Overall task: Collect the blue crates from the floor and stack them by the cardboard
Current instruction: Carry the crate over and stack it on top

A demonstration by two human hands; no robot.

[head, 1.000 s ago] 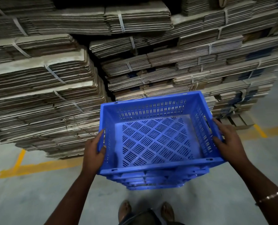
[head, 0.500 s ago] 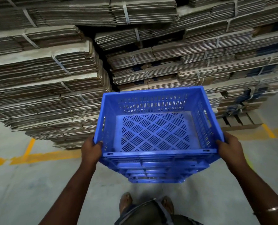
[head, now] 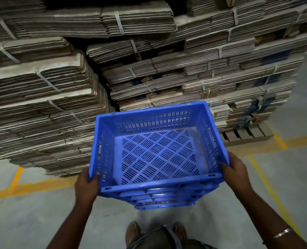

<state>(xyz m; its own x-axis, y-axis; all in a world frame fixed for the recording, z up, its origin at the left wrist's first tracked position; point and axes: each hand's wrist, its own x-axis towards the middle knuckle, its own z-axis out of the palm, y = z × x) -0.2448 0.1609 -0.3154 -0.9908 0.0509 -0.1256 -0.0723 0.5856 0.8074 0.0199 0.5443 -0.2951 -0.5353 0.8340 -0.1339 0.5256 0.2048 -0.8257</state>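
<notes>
At the far left, bundles of flattened cardboard [head: 41, 90] tied with pale straps rise in a tall pile from the grey floor [head: 32, 218], where a yellow painted line [head: 32, 187] runs along the foot of the pile. A dark gap parts this pile from a second, wider one to its right.

The left hand [head: 86, 186] grips the near left corner of a blue crate [head: 158, 155], fingers curled round the rim with the thumb against the slotted side wall. The crate is held off the floor in front of the person, tilted slightly down to the left, its open top facing the camera and its slotted bottom showing a diamond pattern. It holds nothing. Under its near edge the rims of more blue crates show, nested beneath it; how many I cannot tell. The crate's far wall lies in front of the lower bundles of the right-hand cardboard pile; whether it touches them cannot be told.

Below the crate, two shoes [head: 134, 230] stand on the floor.

The right hand [head: 236, 172] grips the near right corner of the crate, fingers wrapped over the rim. A thin metal bracelet [head: 282, 233] sits on that wrist. Behind it a wooden pallet [head: 246, 133] juts from under the right pile.
</notes>
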